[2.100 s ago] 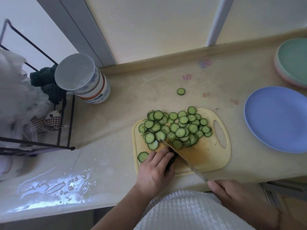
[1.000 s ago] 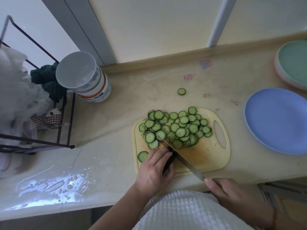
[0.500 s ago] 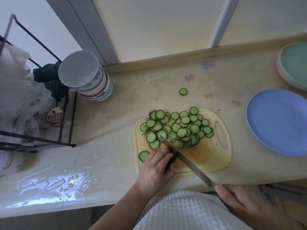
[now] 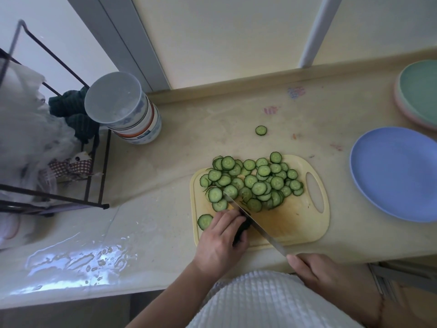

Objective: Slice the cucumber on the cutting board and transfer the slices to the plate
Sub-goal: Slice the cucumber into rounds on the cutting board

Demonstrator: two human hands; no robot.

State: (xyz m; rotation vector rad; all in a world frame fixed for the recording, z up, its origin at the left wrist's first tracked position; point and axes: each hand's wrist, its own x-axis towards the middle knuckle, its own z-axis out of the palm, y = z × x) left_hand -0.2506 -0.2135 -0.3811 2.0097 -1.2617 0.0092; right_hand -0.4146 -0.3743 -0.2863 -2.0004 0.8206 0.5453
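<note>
left hand [image 4: 218,242] grip clamps the cucumber stub [image 4: 242,229], long axis pointing away toward the slices [image 4: 250,183]; knife [image 4: 254,224], clamped in right hand [image 4: 331,274], sits just right of it.

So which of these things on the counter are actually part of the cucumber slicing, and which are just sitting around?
In use:
cutting board
cucumber slices
cucumber end, held by the left hand
knife, gripped by the right hand
blue plate, no slices on it

Lying about:
stray slice on the counter
stacked bowls
green plate
wire rack
</note>
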